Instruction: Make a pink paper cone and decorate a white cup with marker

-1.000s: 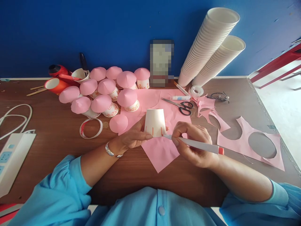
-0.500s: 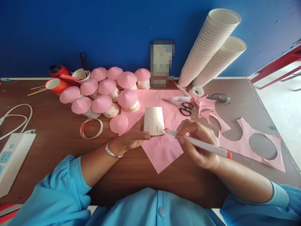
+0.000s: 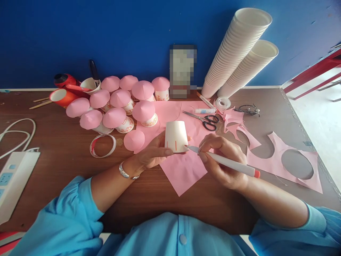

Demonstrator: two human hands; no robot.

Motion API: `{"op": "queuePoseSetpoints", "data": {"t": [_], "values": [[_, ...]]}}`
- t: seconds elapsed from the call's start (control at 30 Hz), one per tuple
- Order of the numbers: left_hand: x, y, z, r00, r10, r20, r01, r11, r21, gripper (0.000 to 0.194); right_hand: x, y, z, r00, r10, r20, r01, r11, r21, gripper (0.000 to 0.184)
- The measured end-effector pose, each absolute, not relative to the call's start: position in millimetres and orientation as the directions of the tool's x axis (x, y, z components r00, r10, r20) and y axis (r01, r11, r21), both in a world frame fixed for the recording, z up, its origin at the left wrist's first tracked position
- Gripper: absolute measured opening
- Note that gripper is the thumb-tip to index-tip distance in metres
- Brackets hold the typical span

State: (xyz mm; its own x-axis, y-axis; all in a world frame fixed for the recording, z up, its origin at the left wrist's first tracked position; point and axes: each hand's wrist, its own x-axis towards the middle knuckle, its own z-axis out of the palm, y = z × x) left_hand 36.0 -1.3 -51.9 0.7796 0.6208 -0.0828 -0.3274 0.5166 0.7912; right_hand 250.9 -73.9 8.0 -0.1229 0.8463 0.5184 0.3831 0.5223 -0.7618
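Note:
My left hand [image 3: 153, 154] grips an upside-down white paper cup [image 3: 176, 136] at its rim, above a sheet of pink paper [image 3: 183, 167]. Short orange lines mark the cup's lower edge. A white marker [image 3: 226, 163] with an orange end lies in my right hand [image 3: 223, 161], fingers pinched round it; its tip touches the cup's lower right edge. A loose pink paper cone [image 3: 134, 139] lies just left of my left hand.
Several pink-capped cup mushrooms [image 3: 117, 103] stand at the back left. Two leaning stacks of white cups [image 3: 239, 49] rest against the blue wall. Scissors [image 3: 205, 120], a glue stick [image 3: 204, 111], tape [image 3: 222, 103], pink offcuts [image 3: 290, 161], a tape ring [image 3: 102, 145] and a power strip [image 3: 13, 177] lie around.
The cup has been turned a little in my left hand, so the orange marks have shifted. The marker tip moved from the rim's lower front to its right side.

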Motion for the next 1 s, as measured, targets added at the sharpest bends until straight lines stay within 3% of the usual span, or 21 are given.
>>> {"op": "queuePoseSetpoints", "data": {"t": [0.17, 0.47, 1.0], "values": [[36, -2, -49, 0.775, 0.626, -0.088, -0.311, 0.499, 0.809, 0.048, 250, -73, 8, -0.125, 0.853, 0.507, 0.388, 0.512, -0.766, 0.014], [34, -4, -42, 0.762, 0.629, -0.154, -0.265, 0.519, 0.812, 0.059, 250, -73, 9, -0.144, 0.858, 0.493, 0.422, 0.504, -0.753, 0.011], [32, -6, -39, 0.780, 0.612, -0.130, -0.263, 0.509, 0.820, 0.056, 250, -73, 9, -0.154, 0.847, 0.509, 0.448, 0.519, -0.727, 0.012]]}}
